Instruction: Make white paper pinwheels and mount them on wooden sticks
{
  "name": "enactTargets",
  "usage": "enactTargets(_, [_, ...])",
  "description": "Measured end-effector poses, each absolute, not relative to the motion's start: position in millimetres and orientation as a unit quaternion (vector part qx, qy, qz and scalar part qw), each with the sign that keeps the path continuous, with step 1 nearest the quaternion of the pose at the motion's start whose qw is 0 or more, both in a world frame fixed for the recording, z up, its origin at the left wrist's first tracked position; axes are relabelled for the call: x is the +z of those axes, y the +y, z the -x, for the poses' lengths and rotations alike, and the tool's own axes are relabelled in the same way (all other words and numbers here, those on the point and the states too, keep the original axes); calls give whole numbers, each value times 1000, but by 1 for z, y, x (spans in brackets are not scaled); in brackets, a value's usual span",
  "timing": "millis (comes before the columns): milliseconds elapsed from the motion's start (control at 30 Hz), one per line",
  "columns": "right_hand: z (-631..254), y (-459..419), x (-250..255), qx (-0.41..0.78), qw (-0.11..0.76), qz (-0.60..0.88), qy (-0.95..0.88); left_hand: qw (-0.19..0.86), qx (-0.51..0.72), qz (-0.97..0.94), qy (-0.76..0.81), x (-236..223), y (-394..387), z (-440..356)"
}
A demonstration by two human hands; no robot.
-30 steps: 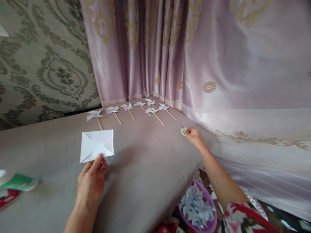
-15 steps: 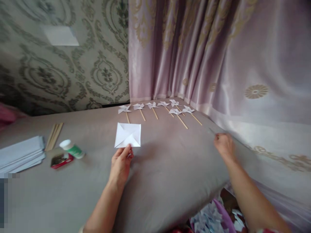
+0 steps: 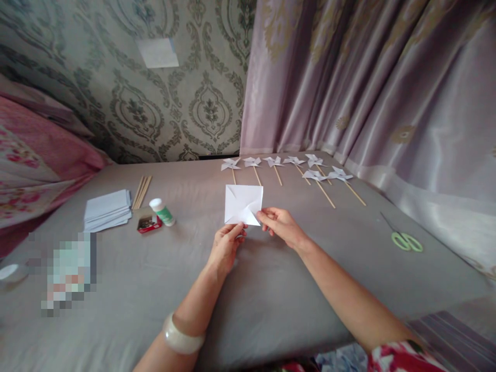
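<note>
A white paper square (image 3: 242,199) with diagonal lines running in from its corners is held up in front of me. My left hand (image 3: 228,244) pinches its bottom edge between thumb and fingers. At the lower right corner, my right hand (image 3: 282,226) has its thumb and fingers closed on the paper. Green-handled scissors (image 3: 405,241) lie on the grey cloth to the right, apart from both hands. Behind the square, several white paper pinwheels (image 3: 276,162) on wooden sticks lie in a group.
On the grey surface (image 3: 186,294) at left are a stack of white paper (image 3: 108,209), wooden sticks (image 3: 142,192), a red box of small metal pieces (image 3: 149,223) and a green-and-white glue stick (image 3: 163,212). A curtain (image 3: 387,103) hangs along the right side.
My right hand has let go of the scissors at the right and come over to the paper's lower right corner. My left hand still holds the square. The view has turned left.
</note>
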State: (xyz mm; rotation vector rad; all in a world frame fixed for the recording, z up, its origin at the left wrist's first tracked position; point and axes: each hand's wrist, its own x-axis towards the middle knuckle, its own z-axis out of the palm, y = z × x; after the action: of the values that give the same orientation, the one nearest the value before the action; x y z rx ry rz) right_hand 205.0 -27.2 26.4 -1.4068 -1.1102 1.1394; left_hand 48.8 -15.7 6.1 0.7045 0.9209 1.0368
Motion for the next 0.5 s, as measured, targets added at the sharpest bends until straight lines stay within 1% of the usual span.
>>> enactTargets(133, [-202,-25,17,461,473,609,-440,708,439,-339,437,3,-15,-48])
enactTargets(233, [-209,-29,12,469,446,630,-430,687,446,-340,462,3,-13,-46])
enactTargets(333, [-218,-33,11,470,418,651,-425,633,457,-372,502,2,-11,-44])
enactTargets(500, [-228,-37,7,456,371,666,-459,519,432,-491,550,-7,-8,-41])
